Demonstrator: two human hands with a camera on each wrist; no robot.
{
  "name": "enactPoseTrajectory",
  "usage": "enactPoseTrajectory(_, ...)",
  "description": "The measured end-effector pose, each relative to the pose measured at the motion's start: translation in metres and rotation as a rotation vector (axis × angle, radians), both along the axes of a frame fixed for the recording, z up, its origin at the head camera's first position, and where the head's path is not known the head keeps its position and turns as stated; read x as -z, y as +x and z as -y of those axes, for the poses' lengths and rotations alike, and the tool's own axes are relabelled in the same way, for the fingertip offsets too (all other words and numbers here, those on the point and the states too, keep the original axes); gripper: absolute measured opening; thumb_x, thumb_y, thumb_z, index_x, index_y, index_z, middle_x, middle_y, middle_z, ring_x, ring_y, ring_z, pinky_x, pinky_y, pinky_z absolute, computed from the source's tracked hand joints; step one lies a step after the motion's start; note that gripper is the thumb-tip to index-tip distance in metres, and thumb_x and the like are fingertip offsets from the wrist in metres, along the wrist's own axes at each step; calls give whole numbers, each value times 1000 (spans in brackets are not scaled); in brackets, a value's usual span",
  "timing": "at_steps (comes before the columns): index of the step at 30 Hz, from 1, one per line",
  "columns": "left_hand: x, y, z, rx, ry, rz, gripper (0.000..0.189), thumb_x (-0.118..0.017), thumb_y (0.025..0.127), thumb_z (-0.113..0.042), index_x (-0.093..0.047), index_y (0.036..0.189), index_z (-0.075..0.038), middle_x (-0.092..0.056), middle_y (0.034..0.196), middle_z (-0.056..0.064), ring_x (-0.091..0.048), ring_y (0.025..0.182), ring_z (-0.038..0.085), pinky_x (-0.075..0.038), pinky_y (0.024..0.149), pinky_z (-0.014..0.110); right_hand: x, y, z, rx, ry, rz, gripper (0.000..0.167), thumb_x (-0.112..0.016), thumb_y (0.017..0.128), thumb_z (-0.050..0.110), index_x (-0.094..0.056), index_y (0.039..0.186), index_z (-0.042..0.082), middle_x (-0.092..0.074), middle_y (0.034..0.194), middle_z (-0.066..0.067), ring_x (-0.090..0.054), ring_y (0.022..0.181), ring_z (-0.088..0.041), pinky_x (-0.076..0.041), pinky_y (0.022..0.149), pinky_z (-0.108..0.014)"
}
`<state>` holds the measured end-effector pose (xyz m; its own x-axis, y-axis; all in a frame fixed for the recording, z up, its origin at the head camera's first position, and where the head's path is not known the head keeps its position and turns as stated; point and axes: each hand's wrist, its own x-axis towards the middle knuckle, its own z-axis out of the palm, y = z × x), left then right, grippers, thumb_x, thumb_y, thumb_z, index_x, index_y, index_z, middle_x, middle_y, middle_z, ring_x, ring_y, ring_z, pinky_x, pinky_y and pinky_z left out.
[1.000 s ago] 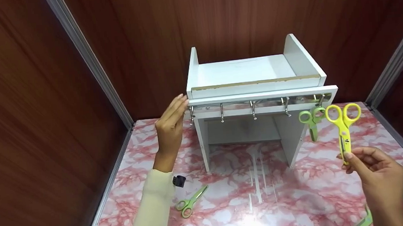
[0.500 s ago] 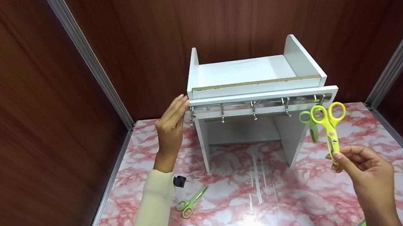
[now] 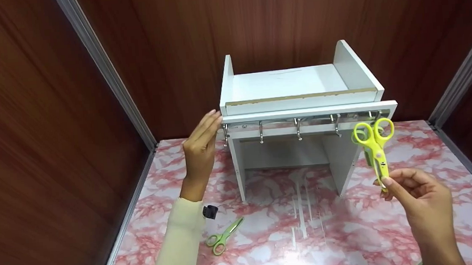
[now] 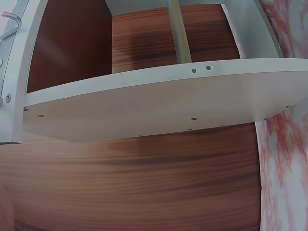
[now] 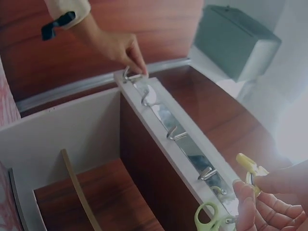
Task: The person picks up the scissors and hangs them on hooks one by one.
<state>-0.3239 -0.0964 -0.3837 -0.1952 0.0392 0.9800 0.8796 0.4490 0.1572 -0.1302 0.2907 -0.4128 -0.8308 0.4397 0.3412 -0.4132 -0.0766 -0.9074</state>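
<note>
In the head view my right hand [image 3: 429, 205] pinches yellow scissors [image 3: 378, 154] by their closed blade end, with the finger loops pointing up. The loops overlap the right-hand end of a metal hook rail [image 3: 277, 123] on a white shelf unit [image 3: 302, 112]. Green scissors [image 3: 367, 159] hang from the rightmost hook, mostly hidden behind the yellow pair. At the other end, my left hand [image 3: 199, 150] rests straight fingers against the unit's left edge, beside the first hook. The right wrist view also shows the left hand [image 5: 120, 48] at that far end.
More green scissors [image 3: 224, 237] lie on the red-and-white marbled table [image 3: 271, 256], near the left sleeve [image 3: 181, 233]. Bare hooks [image 3: 298, 129] line the rail. Dark wood panels [image 3: 277, 15] enclose the back and sides. A black fitting [image 3: 210, 212] sits at the left sleeve.
My right hand has moved left with the yellow scissors, bringing their loops in front of the hanging green pair. The left hand has stayed at the unit's edge.
</note>
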Motion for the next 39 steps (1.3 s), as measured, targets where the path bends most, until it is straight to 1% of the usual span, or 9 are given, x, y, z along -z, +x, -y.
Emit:
enactPoseTrajectory(7, -1, -1, 0, -6, 2, -15, 23, -70, 90, 8, -77, 111, 1, -73, 117, 15, -68, 115, 30, -55, 101, 34, 0, -6, 7, -21, 37, 41, 20, -73, 88, -9, -62, 101, -20, -74, 80, -18, -66, 60, -20, -58, 55, -24)
enactPoseTrajectory(13, -2, 0, 0, -2, -4, -11, 24, -70, 90, 8, -77, 112, 0, -73, 118, 15, -68, 116, 29, -55, 102, 35, 1, -10, 11, -55, 60, 49, 19, -73, 88, -10, -61, 100, -20, -74, 80, -17, -65, 60, -19, -58, 56, -23)
enactPoseTrajectory(18, 0, 1, 0, -9, -6, -7, 25, -70, 90, 8, -77, 113, -1, -73, 119, 14, -67, 117, 28, -54, 102, 35, 2, -12, 13, -44, 97, 86, 20, -74, 89, -5, -62, 100, -18, -74, 81, -17, -65, 61, -19, -58, 57, -23)
enactPoseTrajectory(25, 1, -1, 1, 9, 0, -8, 25, -71, 89, 8, -77, 112, 0, -73, 119, 14, -67, 117, 29, -55, 102, 35, 8, -18, 15, -108, 84, 59, 18, -73, 89, -8, -61, 99, -18, -75, 81, -15, -66, 61, -17, -58, 57, -22)
enactPoseTrajectory(29, 2, -1, 1, 0, -2, -7, 25, -71, 90, 8, -77, 113, 0, -73, 119, 15, -67, 117, 29, -55, 102, 35, 12, -22, 17, -97, 91, 95, 20, -74, 89, -6, -62, 99, -18, -75, 80, -15, -65, 60, -17, -58, 55, -23)
enactPoseTrajectory(33, 2, -1, 1, 3, -2, -2, 25, -71, 90, 8, -77, 112, 0, -73, 119, 14, -67, 117, 29, -55, 102, 35, 15, -24, 17, -105, 102, 125, 22, -75, 89, -5, -62, 100, -18, -74, 79, -13, -65, 60, -17, -57, 54, -24)
enactPoseTrajectory(39, 1, 0, 0, 5, -3, 1, 24, -70, 90, 7, -77, 112, 0, -73, 119, 14, -67, 118, 29, -54, 103, 35, 18, -26, 17, -130, 119, 136, 22, -74, 90, -4, -63, 102, -17, -74, 79, -12, -66, 62, -17, -59, 55, -25)
